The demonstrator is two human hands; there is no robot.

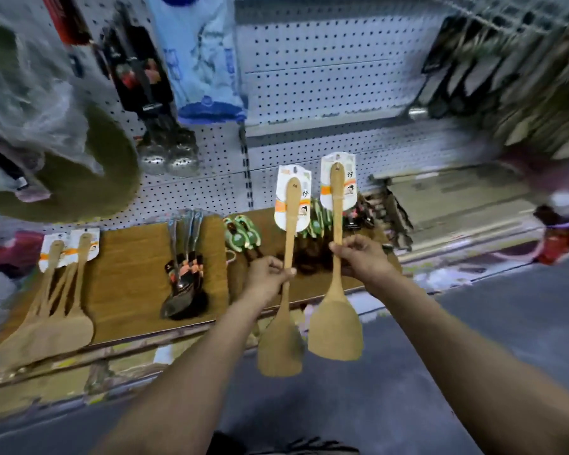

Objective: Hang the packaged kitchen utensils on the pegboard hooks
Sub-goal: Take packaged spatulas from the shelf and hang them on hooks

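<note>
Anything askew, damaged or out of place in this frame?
Nothing damaged. Carded wooden spatulas and black-handled spoons lie loose on the shelf instead of hanging; each hand, left and right, holds one spatula.

- Two bare forearms come into view from the bottom edge; no sleeve covers them up to where the picture ends
- The left hand (pixel 267 276) has no glove, ring or watch that can be seen
- The right hand (pixel 362 256) is also bare, with nothing on the wrist
- At the bottom centre there is a dark piece of clothing (pixel 283 446) with a black pattern, too blurred to tell more
</note>
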